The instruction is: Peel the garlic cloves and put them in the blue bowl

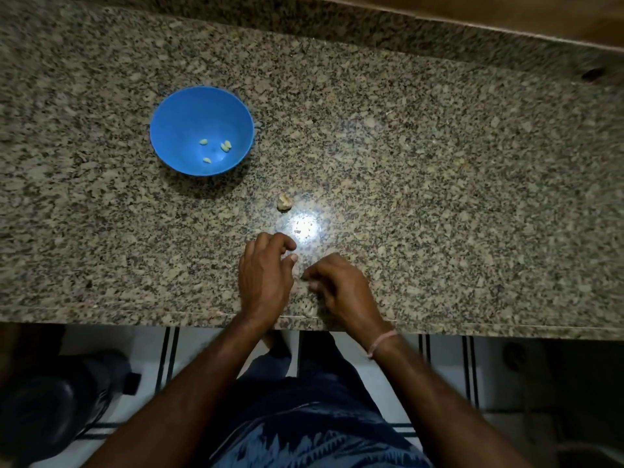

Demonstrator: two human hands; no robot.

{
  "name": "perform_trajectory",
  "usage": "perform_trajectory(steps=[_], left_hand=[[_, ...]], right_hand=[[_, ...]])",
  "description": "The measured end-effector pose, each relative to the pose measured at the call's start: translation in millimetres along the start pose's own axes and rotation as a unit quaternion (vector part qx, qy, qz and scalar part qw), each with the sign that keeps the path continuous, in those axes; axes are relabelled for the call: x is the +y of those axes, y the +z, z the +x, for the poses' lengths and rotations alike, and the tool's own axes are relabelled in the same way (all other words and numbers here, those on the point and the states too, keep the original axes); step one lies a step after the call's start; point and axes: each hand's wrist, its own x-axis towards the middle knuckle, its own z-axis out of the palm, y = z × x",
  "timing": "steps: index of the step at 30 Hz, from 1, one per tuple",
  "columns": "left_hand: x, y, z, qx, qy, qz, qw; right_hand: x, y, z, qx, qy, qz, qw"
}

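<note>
Cloves [225, 145], about 4 peeled, are seen in the blue bowl [175, 106]; a garlic piece [284, 202] lies right of it, nearer. Curled left hand [266, 278] and right hand [339, 288]: contents cannot be told. Skin is best pinched from the tip.

Head view, looking steeply down, countertop [405, 163] near

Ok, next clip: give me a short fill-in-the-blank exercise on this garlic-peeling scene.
The small peeled garlic cloves lie inside the round ___ plastic bowl.
The pale garlic chunk rests on the speckled granite countertop, outside the ___.
The pink thread bracelet circles the person's ___ wrist.
Missing words: blue; bowl; right.
</note>
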Motion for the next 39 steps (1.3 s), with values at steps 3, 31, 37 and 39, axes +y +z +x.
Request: perform_trajectory(steps=[3, 31, 37, 39], left_hand=[[-2.3, -0.2, 1.1, -0.003, 0.009, -0.002, 1.000], [-13.9, -5.3, -13.9, -0.013, 0.008, -0.051, 0.999], [-13.5, -5.2, -14.7, -0.012, 0.012, -0.052, 0.999], [-12.6, -5.5, -14.4, -0.016, 0.008, -0.057, 0.998]], right_hand=[[1.3, 3.9, -5.4, 0.020, 0.013, 0.017, 1.000], [8.1, 12.0, -20.7, -0.094, -0.136, -0.100, 0.981], [10.0, 6.8, -9.7, -0.030, -0.094, -0.095, 0.991], [12.1, 4.0, 1.0, 0.009, -0.068, -0.085, 0.994]])
